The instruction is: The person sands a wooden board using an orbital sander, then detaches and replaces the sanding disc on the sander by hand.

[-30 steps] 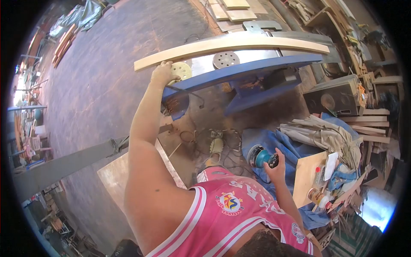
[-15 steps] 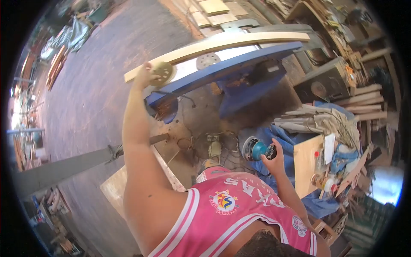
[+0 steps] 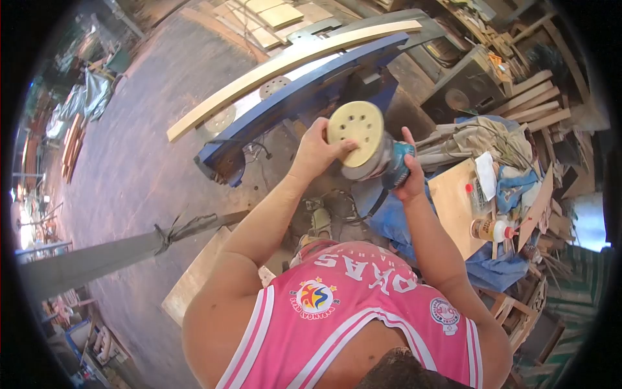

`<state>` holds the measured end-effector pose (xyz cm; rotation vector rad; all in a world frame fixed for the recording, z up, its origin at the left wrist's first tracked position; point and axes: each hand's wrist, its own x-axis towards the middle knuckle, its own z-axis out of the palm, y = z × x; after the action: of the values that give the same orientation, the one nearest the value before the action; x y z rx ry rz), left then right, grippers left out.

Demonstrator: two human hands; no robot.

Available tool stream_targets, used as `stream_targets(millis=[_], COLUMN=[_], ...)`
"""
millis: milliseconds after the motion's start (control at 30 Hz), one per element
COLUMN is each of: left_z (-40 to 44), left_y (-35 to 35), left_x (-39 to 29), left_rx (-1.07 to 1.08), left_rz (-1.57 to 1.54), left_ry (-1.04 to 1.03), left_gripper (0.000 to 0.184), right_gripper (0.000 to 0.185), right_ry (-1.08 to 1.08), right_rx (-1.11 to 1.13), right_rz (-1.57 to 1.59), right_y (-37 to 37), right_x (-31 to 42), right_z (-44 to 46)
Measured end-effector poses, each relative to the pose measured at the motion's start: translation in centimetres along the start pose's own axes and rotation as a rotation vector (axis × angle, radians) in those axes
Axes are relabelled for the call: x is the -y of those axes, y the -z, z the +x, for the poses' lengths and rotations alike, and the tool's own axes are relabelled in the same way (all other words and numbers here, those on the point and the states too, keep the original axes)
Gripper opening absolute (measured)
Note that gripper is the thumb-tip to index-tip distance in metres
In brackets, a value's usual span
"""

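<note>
My left hand pinches the edge of a round, pale-yellow sanding disc with several holes, its thumb on the front face. The disc lies over the pad end of a teal and black orbital sander, which hides most of that pad. Whether the disc is stuck to it I cannot tell. Wrapped around the sander's body is my right hand. Two more perforated discs, a grey disc and a paler disc, rest on the blue-edged machine table beyond my hands.
A long wooden board lies along the machine table. On the right, a glue bottle stands on plywood, near a speaker box. A grey beam reaches in from the left; a cord hangs below the sander.
My left hand has brought a sanding disc from the machine table over to the sander. My right hand has raised the sander and turned its pad end up and forward.
</note>
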<state>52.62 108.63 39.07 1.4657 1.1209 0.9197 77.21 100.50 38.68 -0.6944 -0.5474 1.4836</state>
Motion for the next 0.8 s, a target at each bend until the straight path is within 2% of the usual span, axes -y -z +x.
stream_targets(millis=[100, 133, 167, 233, 267, 300, 367, 400, 567, 667, 733, 767, 800], left_z=[-2.1, -2.4, -3.1, -4.9, -5.3, -6.0, -7.3, -7.5, -8.2, -8.3, -8.6, -8.7, -9.0], left_y=[-0.5, -1.1, -1.8, -3.0, -3.1, -3.3, -3.8, -4.0, -2.7, -0.7, -0.1, 0.0, 0.3], left_x=[-2.8, -2.0, -1.3, -0.8, -0.1, 0.7, 2.0, 2.0, 3.3, 6.5, 7.3, 7.7, 7.5], left_rx=[-0.089, 0.008, -0.006, 0.362, 0.472, 0.460, 0.324, 0.252, 0.210, 0.192, 0.218, 0.248, 0.248], left_rz=[0.073, -0.209, -0.202, -1.225, -1.138, -1.133, -0.894, -0.882, -1.047, -0.702, -0.796, -0.886, -0.890], left_ry=[-0.028, 0.052, 0.055, 0.228, 0.085, 0.081, -0.075, -0.053, 0.010, -0.016, 0.003, 0.019, 0.018], left_gripper=[0.054, 0.069, 0.069, 0.091, 0.118, 0.118, 0.116, 0.115, 0.108, 0.110, 0.112, 0.115, 0.115], right_gripper=[0.086, 0.084, 0.084, 0.084, 0.084, 0.080, 0.077, 0.074, 0.068, 0.074, 0.080, 0.080, 0.087], right_ry=[-0.067, -0.081, -0.091, -0.066, -0.073, -0.087, -0.106, -0.121, -0.216, -0.342, -0.604, -0.605, -0.689], right_rx=[0.015, 0.035, 0.045, 0.063, 0.072, 0.052, 0.036, 0.013, -0.036, 0.081, 0.133, 0.132, 0.272], right_rz=[0.093, 0.106, 0.112, 0.133, 0.137, 0.163, 0.192, 0.127, -0.050, -0.240, -0.348, -0.350, -0.331], right_y=[-0.6, -0.7, -0.9, -1.4, -1.6, -2.0, -2.4, -2.2, -1.0, 0.7, 0.1, 0.2, 0.2], right_x=[-0.6, -1.0, -1.4, -2.2, -2.5, -2.7, -3.4, -4.0, -5.2, -4.8, -3.7, -3.6, -3.4], right_z=[-0.5, -0.7, -0.7, -0.7, -0.6, -0.5, -0.4, -0.8, -2.0, -2.1, -2.3, -2.7, -3.1])
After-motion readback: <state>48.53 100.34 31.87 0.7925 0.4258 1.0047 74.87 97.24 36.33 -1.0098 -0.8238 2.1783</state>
